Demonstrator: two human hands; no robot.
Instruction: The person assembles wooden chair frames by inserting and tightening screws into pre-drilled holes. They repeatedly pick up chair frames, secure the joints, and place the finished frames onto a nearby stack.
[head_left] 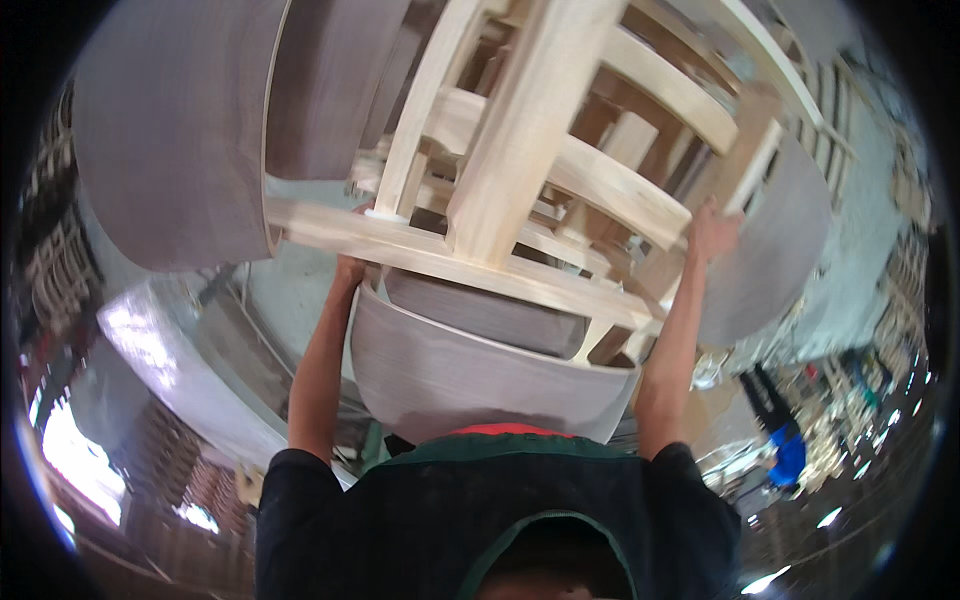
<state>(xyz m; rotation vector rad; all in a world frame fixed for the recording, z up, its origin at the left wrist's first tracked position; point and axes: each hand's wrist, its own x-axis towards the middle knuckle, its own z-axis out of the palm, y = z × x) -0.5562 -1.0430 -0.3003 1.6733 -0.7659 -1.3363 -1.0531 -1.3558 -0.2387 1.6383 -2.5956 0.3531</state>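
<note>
I hold a stack of pale, unpainted wooden chair frames [530, 130] up in front of me with both arms stretched out. My left hand [348, 270] grips the underside of a long wooden rail [450, 262] at the stack's lower left. My right hand [712, 232] is pressed on a wooden leg at the stack's right side, next to a curved grey panel [775, 250]. Another curved grey panel [470, 380] hangs just above my chest, between my forearms. My fingers are mostly hidden behind the wood.
A large curved grey panel [170, 130] fills the upper left. Below lies a pale concrete floor [290, 300]. Stacks of wooden parts [50, 260] line the left edge and more [900, 290] the right. A figure in blue [788, 455] stands at the lower right.
</note>
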